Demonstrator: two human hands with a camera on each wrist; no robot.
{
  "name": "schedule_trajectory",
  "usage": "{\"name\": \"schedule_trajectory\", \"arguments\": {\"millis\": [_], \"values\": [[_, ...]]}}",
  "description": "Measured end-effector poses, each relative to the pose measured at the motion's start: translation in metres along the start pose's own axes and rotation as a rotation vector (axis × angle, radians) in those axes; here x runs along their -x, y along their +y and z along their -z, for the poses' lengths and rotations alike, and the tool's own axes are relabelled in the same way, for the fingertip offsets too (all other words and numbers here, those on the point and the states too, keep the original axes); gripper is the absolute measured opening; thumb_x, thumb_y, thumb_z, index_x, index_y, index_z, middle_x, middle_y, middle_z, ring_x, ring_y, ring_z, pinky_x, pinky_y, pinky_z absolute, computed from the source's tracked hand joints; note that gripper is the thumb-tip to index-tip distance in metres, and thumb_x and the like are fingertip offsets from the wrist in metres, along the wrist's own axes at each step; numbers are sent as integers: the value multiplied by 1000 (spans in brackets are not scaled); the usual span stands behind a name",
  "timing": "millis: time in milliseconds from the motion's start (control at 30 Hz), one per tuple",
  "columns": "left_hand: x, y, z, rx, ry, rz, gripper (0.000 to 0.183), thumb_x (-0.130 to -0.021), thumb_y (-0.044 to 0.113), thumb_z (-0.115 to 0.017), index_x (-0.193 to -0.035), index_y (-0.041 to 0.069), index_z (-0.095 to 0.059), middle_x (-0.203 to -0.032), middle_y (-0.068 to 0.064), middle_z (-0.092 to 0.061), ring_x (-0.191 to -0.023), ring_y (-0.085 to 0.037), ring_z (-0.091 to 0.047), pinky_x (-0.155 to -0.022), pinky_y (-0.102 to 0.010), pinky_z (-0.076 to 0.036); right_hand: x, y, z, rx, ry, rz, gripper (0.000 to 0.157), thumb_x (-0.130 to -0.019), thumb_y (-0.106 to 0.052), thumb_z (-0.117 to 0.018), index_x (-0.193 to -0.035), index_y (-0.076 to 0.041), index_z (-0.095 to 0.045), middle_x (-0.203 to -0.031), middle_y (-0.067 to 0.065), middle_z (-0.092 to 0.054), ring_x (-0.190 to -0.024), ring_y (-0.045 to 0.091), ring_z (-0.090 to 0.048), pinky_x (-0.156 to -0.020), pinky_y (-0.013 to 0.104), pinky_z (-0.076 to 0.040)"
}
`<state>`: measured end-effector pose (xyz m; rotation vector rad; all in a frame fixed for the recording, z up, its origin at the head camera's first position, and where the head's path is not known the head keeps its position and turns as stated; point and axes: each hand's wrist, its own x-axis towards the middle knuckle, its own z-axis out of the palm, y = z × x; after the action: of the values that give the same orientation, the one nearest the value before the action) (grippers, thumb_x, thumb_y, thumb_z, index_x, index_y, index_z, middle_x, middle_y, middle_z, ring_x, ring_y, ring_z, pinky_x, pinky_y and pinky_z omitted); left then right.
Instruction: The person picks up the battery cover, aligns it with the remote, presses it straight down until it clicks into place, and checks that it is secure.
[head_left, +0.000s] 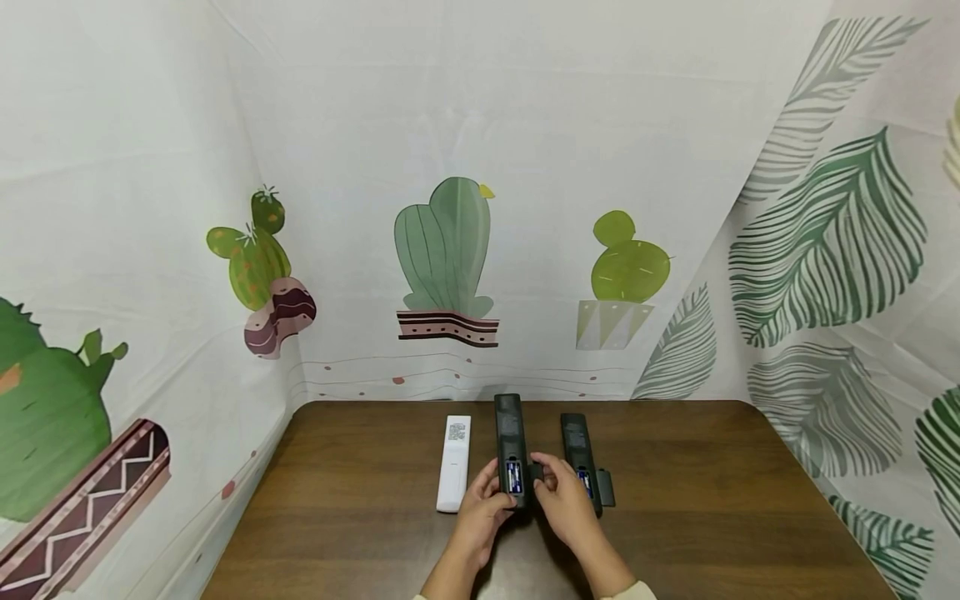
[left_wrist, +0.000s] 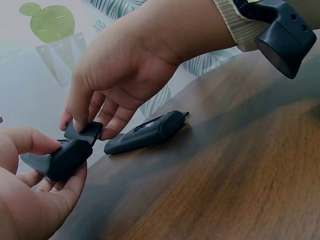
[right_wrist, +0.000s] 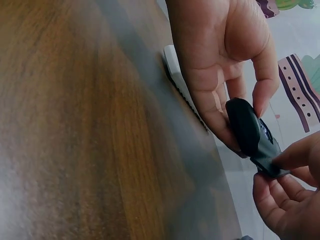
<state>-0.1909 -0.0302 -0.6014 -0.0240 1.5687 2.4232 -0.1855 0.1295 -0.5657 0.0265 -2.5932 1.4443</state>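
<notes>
My left hand (head_left: 480,515) grips a black remote control (head_left: 510,429) near its lower end, raised above the table, back side up. Its battery compartment is uncovered, and blue batteries (head_left: 513,477) show inside. At the remote's right edge, my right hand (head_left: 568,507) pinches a small black battery cover (left_wrist: 85,132) between thumb and fingers. In the right wrist view, the cover (right_wrist: 270,167) lies close against the remote's side; whether they touch I cannot tell.
A second black remote (head_left: 577,437) lies to the right with its compartment uncovered, a loose cover (head_left: 606,488) beside it. To the left lies a white remote (head_left: 453,467), back up. The brown wooden table (head_left: 337,500) meets a printed cloth (head_left: 337,167) behind.
</notes>
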Motion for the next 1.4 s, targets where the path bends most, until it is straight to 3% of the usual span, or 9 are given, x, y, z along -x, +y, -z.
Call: {"name": "schedule_trajectory", "arguments": {"millis": [400,733,900,1067,1400], "values": [[2,4,-3,-5,-4,7,88,-78,-5,-60,-159,1,-24,-138,-18,-55,-102,-16,-64,-87,-28,-53,-3,-5,7,-88,8,13,42,-92,-1,-65,-132,-13,-63,-114,14,-65,-93,14,-59,-76,22,-51],[1,3,-3,2,-20,6,87,-80,-5,-59,-158,0,-24,-139,-17,-56,-103,-15,-63,-87,-28,-52,-1,-13,7,-300,-14,66,39,-92,3,-66,-128,-11,-65,-110,17,-61,-90,14,-62,-75,20,-53],[2,4,-5,0,-31,9,85,-81,-5,-59,-158,0,-24,-140,-15,-56,-103,-14,-63,-87,-28,-52,-3,-12,3,-280,-9,35,39,-91,4,-67,-127,-12,-64,-108,12,-61,-90,18,-62,-73,19,-51],[4,7,-6,-8,-45,12,84,-81,-4,-61,-158,0,-26,-144,-16,-54,-104,-14,-64,-88,-27,-52,-3,-16,-1,-257,5,35,40,-90,7,-66,-127,-7,-63,-106,15,-61,-89,23,-63,-73,20,-52],[4,6,-6,-15,-60,22,84,-80,-3,-62,-157,2,-30,-141,-14,-57,-105,-15,-64,-88,-29,-51,-3,-16,1,-278,-50,42,34,-92,-1,-67,-123,-16,-65,-103,10,-64,-87,13,-63,-76,21,-52]]}}
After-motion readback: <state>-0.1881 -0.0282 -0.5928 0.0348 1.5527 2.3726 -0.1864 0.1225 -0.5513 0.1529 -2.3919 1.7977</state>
